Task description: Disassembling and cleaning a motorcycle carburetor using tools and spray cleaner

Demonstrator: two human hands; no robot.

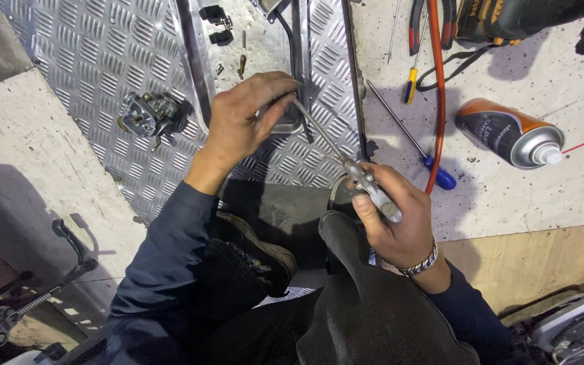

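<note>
Our right hand [397, 223] grips a metal air-gun tool [370, 189]; our left hand [245, 118] clasps a small metal part [285, 125] on the tread-plate sheet [103, 54]. Right of the sheet, a spray can [508, 133] rests on concrete floor [522, 189].

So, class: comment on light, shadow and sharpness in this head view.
Head view: hard light with deep shadows at left on the concrete floor; glare on the tread plate; spray can sharp; left hand and right hand crisp, no blur.
</note>
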